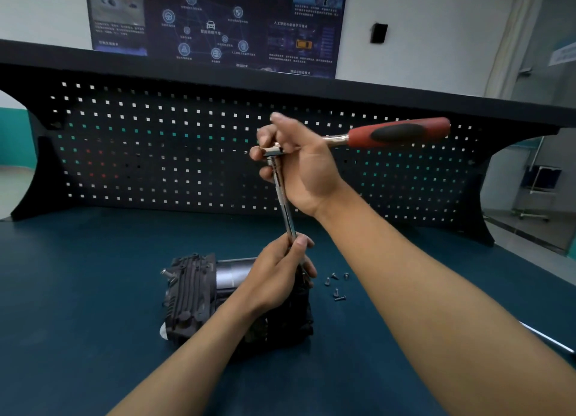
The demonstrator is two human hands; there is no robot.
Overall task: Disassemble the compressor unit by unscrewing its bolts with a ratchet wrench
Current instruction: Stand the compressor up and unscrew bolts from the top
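So, our left fingertips (300,243) are pinched round the bottom end of the thin chrome extension bar (285,205), right where it drops onto the top right corner of the chunky black ribbed compressor unit (193,294). The left hand (277,280) covers that corner, so we can't tell which bolt the bar is sitting on. Higher above the compressor, our right fingers (264,175) are curled round the shiny head of the chrome ratchet wrench (399,132) with the red-and-black rubber handle. The right hand (304,169) is wrapped around the joint where the bar plugs in rather than on the grip, so the handle sticks out free, up and to the right of the compressor. The bar leans a bit left as it rises. The compressor sits on the dark teal bench mat (93,291), with a silver-grey cylinder section (232,270) peeking out behind our left wrist. Just right of the compressor there's a little scatter of loose silver bolts (336,286) on the mat, about five, none touching it. Well off to the compressor's right, at the edge of view, a slim chrome rod (545,337) lies on the mat. Behind the compressor stands a black pegboard panel (156,154) with square holes, and above that a dark blue poster (218,19) hangs on the wall.
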